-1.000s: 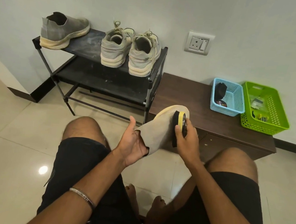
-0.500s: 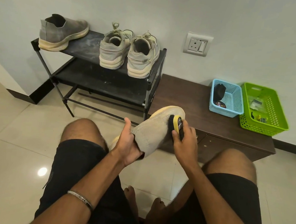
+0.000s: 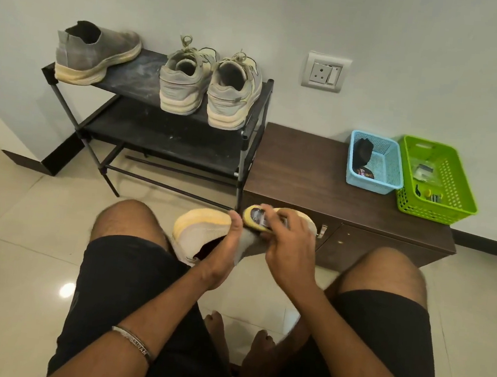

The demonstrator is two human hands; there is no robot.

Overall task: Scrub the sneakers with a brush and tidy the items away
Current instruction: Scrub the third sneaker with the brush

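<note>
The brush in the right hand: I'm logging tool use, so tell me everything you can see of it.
The small oval scrubbing brush with a yellow body shows a dark, glossy patch on its back; its bristles are hidden underneath. The right hand grips it from above, fingers curled over it, pressing it against the grey knit sneaker with a pale yellow sole, which the left hand holds between the knees, in front of the dark wooden cabinet.

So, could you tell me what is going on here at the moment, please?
A seated person is scrubbing a grey sneaker over their lap. The left hand holds the sneaker, and the right hand presses a yellow brush onto it. Three more shoes sit on the black rack, and two baskets stand on the brown cabinet.
</note>
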